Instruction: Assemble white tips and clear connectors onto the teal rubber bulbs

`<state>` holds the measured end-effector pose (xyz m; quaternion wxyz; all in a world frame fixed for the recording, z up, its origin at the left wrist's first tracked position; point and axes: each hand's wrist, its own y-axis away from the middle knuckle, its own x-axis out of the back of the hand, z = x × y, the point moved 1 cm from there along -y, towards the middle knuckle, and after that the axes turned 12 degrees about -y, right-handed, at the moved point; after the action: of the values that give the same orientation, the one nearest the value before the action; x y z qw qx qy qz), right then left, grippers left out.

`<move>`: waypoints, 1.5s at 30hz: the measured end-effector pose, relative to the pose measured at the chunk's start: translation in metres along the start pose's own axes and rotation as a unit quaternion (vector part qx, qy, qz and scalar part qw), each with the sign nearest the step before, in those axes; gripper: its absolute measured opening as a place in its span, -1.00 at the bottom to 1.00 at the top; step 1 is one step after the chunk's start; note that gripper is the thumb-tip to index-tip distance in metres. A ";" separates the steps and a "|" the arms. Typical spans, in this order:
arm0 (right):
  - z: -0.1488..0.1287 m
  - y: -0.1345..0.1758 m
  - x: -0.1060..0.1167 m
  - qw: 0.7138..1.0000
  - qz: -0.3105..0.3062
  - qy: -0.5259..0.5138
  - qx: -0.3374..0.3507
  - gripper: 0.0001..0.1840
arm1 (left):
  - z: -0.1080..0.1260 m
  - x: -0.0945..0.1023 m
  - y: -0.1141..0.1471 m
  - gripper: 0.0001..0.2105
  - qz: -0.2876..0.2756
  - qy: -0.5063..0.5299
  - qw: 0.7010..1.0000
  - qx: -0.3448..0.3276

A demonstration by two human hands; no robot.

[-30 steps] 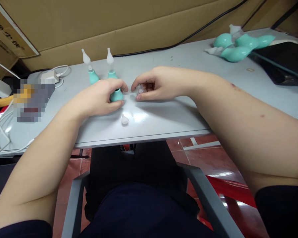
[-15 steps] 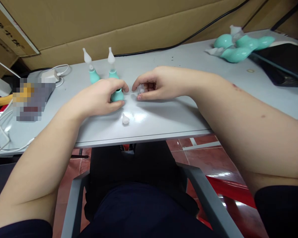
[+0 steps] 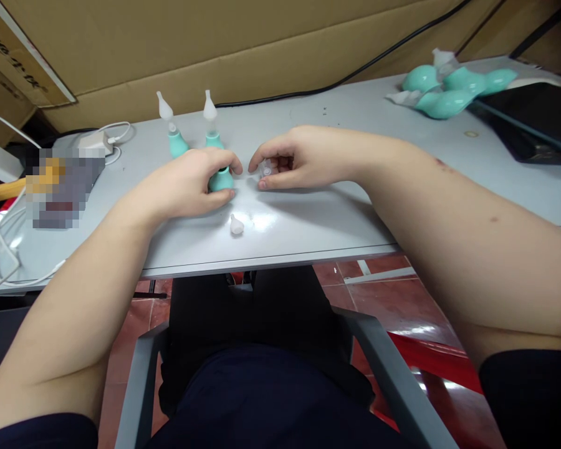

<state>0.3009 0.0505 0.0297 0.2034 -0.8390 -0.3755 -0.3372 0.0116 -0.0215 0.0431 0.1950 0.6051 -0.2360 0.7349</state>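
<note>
My left hand [image 3: 194, 184] rests on the table with its fingers curled round a teal rubber bulb [image 3: 221, 181], whose dark open neck points up. My right hand [image 3: 292, 162] lies opposite, a small clear plastic connector [image 3: 265, 168] loosely between its thumb and fingers. A narrow gap separates the two hands. In front of them lies a loose white nozzle tip [image 3: 236, 225]. Behind my left hand stand two nasal aspirators, a left one [image 3: 178, 144] and a right one [image 3: 212, 138], each a teal bulb topped by a clear part and white tip; my hand partly hides the right one.
Several teal bulbs with clear parts [image 3: 449, 93] are heaped at the back right, beside a dark flat device [image 3: 537, 118]. White cables and a charger [image 3: 96, 143] lie at the left, near a blurred-out object [image 3: 63, 187]. Cardboard [image 3: 215, 37] borders the table's back.
</note>
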 end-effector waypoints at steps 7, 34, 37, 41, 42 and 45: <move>0.001 0.000 0.000 1.000 0.003 -0.016 -0.005 -0.58 | 0.002 0.000 0.001 -0.62 -0.001 0.006 1.000 0.001; -0.008 0.000 -0.003 0.991 0.020 -0.127 0.030 -0.53 | 0.001 -0.005 -0.002 -0.71 0.061 0.012 0.998 -0.015; -0.008 -0.001 -0.005 0.980 0.021 -0.197 0.026 -0.50 | 0.003 -0.004 -0.002 -0.74 0.062 0.012 0.998 -0.005; -0.006 -0.004 -0.007 0.964 0.049 -0.259 0.015 -0.45 | 0.005 -0.004 -0.004 -0.78 0.078 0.021 0.997 -0.006; -0.006 -0.004 -0.007 0.962 0.057 -0.268 0.011 -0.44 | 0.006 -0.005 -0.004 -0.79 0.083 0.022 0.996 -0.005; -0.005 -0.006 -0.009 0.951 0.075 -0.299 0.015 -0.43 | 0.009 -0.006 -0.006 -0.80 0.102 0.023 0.995 0.003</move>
<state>0.2897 0.0471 0.0278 0.1192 -0.9238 -0.3605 -0.0488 0.0230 -0.0219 0.0388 0.1231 0.5612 -0.2895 0.7656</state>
